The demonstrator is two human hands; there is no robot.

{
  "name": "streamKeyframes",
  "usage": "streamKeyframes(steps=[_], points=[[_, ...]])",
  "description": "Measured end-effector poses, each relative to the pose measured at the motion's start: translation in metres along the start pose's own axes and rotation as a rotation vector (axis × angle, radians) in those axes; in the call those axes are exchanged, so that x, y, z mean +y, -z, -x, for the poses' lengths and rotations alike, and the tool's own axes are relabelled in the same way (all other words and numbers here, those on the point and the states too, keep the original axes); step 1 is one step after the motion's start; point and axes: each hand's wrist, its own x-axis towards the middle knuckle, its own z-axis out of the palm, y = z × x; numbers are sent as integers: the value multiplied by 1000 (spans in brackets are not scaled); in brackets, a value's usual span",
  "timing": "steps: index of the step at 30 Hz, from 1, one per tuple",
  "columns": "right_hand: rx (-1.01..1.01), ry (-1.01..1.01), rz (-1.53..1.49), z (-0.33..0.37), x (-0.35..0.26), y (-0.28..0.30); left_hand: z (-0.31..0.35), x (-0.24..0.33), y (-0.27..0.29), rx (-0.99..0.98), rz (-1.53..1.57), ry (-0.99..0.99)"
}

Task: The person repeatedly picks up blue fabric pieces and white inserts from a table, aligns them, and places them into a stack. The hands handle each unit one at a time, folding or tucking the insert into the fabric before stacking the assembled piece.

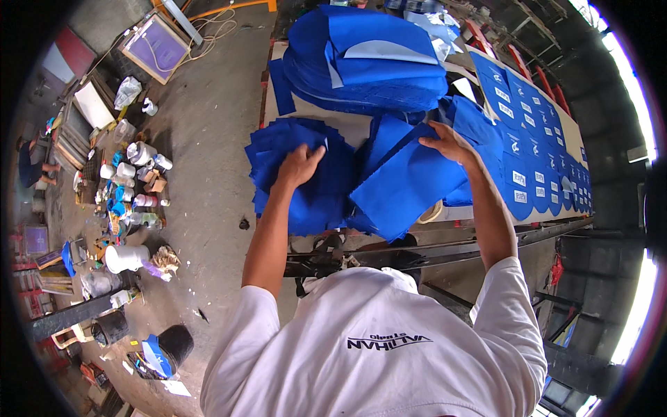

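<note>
My left hand (299,167) lies over a fanned stack of blue fabric pieces (278,149) at the table's left side. Its fingers are bent against the top pieces, with the thumb pointing right. Farther right, my right hand (450,144) pinches the upper edge of a blue fabric sheet (399,184). That sheet slants down toward me and covers part of the blue pieces beneath it. Behind both hands rises a thick pile of folded blue fabric (368,69). What the right fingers grip underneath is hidden.
Printed blue panels (531,156) lie in rows along the table to the right. A dark metal rail (542,235) runs along its near edge. Buckets (126,258), containers and framed screens (156,47) crowd the floor at left. Another person (31,167) is at the far left.
</note>
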Motion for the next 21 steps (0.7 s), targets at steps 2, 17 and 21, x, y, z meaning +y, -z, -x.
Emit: streamKeyframes(steps=[2, 17, 21], points=[[21, -49, -145, 8, 27, 2, -2, -2, -19, -5, -79, 10], [560, -329, -1457, 127, 25, -159, 100, 37, -28, 1, 716, -42], [558, -355, -1625, 139, -13, -171, 123, 60, -37, -330, 647, 62]])
